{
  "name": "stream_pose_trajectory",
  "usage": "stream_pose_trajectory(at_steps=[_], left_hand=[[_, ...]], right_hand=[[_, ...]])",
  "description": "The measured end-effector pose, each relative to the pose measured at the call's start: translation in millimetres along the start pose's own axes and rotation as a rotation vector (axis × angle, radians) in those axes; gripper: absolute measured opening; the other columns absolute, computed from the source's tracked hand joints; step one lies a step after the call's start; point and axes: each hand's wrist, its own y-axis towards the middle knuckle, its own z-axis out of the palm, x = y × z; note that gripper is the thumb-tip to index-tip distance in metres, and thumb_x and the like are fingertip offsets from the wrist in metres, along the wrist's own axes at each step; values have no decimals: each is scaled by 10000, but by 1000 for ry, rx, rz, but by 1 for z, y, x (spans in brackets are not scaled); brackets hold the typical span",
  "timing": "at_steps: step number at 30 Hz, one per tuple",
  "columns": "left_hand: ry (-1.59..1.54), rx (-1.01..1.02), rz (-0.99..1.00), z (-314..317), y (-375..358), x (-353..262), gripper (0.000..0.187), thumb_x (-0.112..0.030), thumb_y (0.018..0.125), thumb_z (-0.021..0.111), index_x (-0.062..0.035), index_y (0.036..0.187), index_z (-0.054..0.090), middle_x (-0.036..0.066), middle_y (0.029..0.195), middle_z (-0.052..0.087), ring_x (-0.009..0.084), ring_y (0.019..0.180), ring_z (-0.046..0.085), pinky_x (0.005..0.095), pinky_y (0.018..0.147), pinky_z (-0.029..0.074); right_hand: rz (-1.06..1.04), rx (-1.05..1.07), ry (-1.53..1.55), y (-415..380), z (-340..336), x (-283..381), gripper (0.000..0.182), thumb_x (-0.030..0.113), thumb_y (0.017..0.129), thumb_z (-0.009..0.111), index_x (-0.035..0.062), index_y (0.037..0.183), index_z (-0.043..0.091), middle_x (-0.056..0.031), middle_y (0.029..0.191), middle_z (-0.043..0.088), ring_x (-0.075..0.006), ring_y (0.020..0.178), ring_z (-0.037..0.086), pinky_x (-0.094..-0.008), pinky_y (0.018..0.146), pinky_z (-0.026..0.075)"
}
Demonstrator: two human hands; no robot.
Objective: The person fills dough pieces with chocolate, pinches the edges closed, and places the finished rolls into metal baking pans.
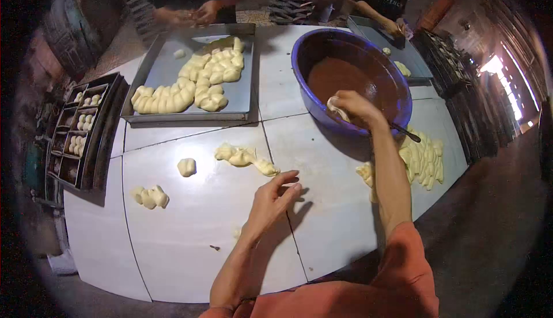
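Your right forearm extends forward from the orange sleeve (403, 260), with the wrist angled left above the near rim of the blue tub (318, 116), the reference landmark. Your right hand (357, 108) is curled, thumb and fingers pinching a pale dough piece (336, 109) over the tub's near-left side; brown filling (337, 79) sits inside the tub. A dark handle (408, 133) projects over the tub's near-right rim. Your left hand (275, 197) is angled rightward, nearer you than the tub and to its left, fingers loosely bent, thumb apart; its fingertips sit just beside a dough strip (242, 155), table contact cannot be determined
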Motion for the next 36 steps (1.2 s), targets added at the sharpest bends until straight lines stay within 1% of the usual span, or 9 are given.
stream_pose_trajectory(at_steps=[3,10,16,20,23,26,31,34,36], left_hand=[[-50,3,30,9,12,-1,461,-303,986,644,-20,1347,598,150,1291,655,244,1161,637,369,984,498],[-602,-13,113,48,40,-1,435,-349,1029,585,-40,1335,594,98,1272,645,210,1097,650,377,998,508],[-682,-94,108,9,8,33,324,-302,999,649,-19,1155,673,70,968,723,178,899,693,350,931,539],[-506,-244,46,-19,-17,40,281,-241,954,720,-4,1105,702,59,943,720,134,842,674,284,821,567],[-469,-354,34,-24,-32,35,372,-219,953,721,38,1218,679,110,1002,733,150,858,693,281,788,581],[-401,-430,72,-18,-44,27,368,-214,953,719,32,1224,682,159,1118,718,167,942,697,292,803,582],[-282,-452,281,-23,-50,25,321,-235,934,740,-24,1176,727,163,1214,686,196,1002,685,305,839,590],[-417,-291,27,-36,-49,17,383,-264,913,765,-19,1201,708,135,1112,714,198,968,690,306,824,594],[-316,-279,-15,-45,-52,6,413,-283,906,773,-5,1200,692,122,1029,721,185,945,695,311,796,600]], right_hand=[[11,-26,724,-32,4,39,152,205,990,639,68,1023,581,-29,814,623,-87,688,629,-203,556,512],[-122,-28,1199,-92,99,75,159,196,1001,620,71,1085,568,-39,949,661,-147,808,692,-282,689,598],[-141,-74,1151,-133,160,55,292,219,1002,553,40,1232,541,-67,1099,614,-146,1042,634,-266,831,555],[-130,-7,1027,-154,192,49,453,216,895,641,34,1296,533,-91,1218,584,-200,1199,569,-383,988,516],[-445,-302,223,-168,223,68,599,53,830,754,81,1386,532,-134,1354,502,-288,1272,543,-393,1001,549],[-517,-391,74,-171,248,69,466,47,862,739,74,1308,607,-148,1368,492,-303,1216,580,-373,964,571],[-463,-487,172,-165,258,82,140,92,950,682,13,1063,709,-73,958,678,-167,965,625,-320,776,529],[-81,-142,756,-169,257,82,148,115,961,677,6,1055,707,-54,969,678,-147,966,614,-326,808,519],[-76,-104,841,-173,254,82,198,138,952,695,9,1102,698,-60,1045,666,-154,977,605,-331,843,507]])
